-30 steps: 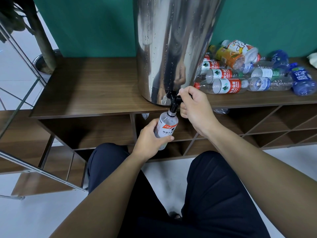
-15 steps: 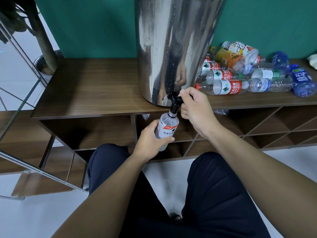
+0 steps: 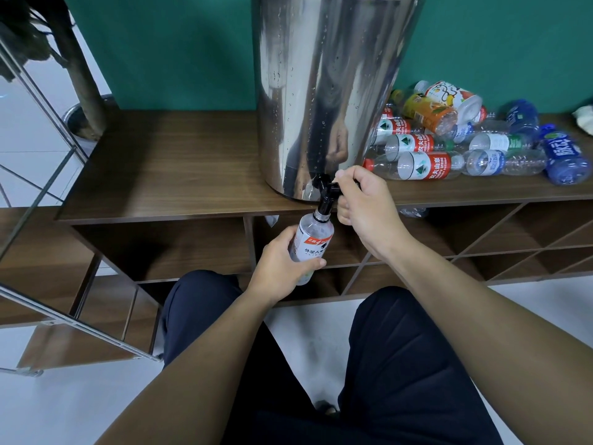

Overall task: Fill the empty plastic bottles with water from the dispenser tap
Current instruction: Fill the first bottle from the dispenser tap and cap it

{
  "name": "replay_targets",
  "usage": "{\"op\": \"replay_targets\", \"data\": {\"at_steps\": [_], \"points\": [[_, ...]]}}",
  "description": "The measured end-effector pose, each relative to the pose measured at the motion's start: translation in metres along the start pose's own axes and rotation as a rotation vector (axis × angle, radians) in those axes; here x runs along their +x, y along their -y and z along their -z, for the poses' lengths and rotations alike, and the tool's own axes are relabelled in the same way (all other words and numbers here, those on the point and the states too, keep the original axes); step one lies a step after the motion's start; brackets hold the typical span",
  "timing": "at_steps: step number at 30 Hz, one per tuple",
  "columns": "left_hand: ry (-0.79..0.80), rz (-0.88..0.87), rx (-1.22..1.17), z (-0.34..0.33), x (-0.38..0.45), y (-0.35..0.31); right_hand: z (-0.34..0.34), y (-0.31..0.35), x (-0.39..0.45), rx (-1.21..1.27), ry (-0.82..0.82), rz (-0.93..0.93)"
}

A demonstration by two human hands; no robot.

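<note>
Left hand [image 3: 279,268]: it is gripping the clear plastic bottle with the white and red label [image 3: 311,248], fingers and thumb wrapping round its body and holding it tilted below the shelf edge.
Bottle: its open neck is sitting right under the black plastic tap spout [image 3: 326,200], touching or nearly so; how much water is inside cannot be told.
Right hand [image 3: 365,207]: its fingers are curling round the tap's black lever, pinching it just beside the spout.
Dispenser: the tall shiny steel cylindrical water dispenser [image 3: 327,91] is standing on the dark brown wooden shelf top [image 3: 173,162], its tap overhanging the front edge.
Other bottles: a heap of empty plastic bottles [image 3: 455,139] with red, orange and blue labels is lying on their sides to the right of the dispenser.
Person: dark trousered knees are showing beneath both forearms.
</note>
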State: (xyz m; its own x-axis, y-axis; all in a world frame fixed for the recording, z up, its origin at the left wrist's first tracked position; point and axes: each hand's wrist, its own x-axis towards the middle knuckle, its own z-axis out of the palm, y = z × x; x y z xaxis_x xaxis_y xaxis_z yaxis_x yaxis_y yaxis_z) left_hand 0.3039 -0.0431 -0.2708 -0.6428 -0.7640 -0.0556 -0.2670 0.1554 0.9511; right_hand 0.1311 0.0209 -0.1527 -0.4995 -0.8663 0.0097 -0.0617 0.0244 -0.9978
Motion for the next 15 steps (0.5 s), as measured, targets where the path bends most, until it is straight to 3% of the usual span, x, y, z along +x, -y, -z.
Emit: {"op": "replay_targets", "data": {"at_steps": [15], "points": [[0.000,-0.012,-0.004,-0.0002,-0.0009,0.0002,-0.0021,0.0010,-0.0016,0.002,-0.010,0.002]]}}
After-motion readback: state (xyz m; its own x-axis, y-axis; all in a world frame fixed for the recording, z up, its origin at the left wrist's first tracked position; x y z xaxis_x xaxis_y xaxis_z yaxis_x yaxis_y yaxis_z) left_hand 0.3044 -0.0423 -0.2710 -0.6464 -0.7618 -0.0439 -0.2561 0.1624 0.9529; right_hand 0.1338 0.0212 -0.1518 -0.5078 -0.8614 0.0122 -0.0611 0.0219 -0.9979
